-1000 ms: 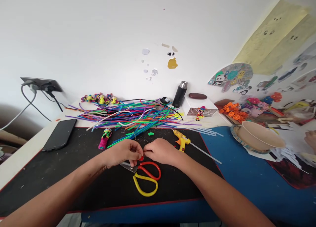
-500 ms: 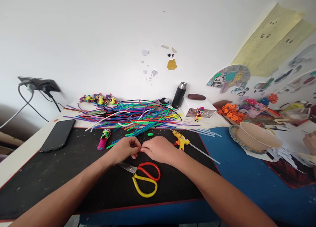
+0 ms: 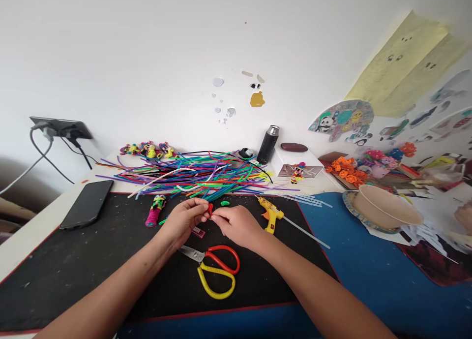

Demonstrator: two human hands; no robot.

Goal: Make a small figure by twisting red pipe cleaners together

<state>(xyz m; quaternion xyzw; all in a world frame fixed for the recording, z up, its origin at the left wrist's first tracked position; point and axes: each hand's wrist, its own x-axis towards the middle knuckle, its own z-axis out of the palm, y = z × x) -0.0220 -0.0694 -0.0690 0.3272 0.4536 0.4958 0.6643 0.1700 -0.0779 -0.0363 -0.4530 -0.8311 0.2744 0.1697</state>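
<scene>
Over the black mat [image 3: 92, 260], my left hand [image 3: 184, 221] and my right hand [image 3: 238, 226] meet at the fingertips. Both pinch a small red piece [image 3: 210, 210], which looks like a short bent bit of pipe cleaner. Scissors [image 3: 214, 270] with one red and one yellow handle lie on the mat just below my hands. A small dark pink scrap [image 3: 198, 232] lies under my left hand. A small green piece [image 3: 224, 202] rests just beyond my fingers.
A pile of coloured pipe cleaners [image 3: 199, 174] spreads behind the hands. A yellow glue gun [image 3: 271, 212] lies to the right, a wrapped pink figure [image 3: 155, 210] and a phone [image 3: 87, 203] to the left. A bowl [image 3: 385, 206] stands at right; another person's hand [image 3: 464, 216] shows at the far right edge.
Both hands have moved away from me, off the scissors and toward the pipe cleaner pile, still pinching the red piece. The pink scrap now shows under my left hand.
</scene>
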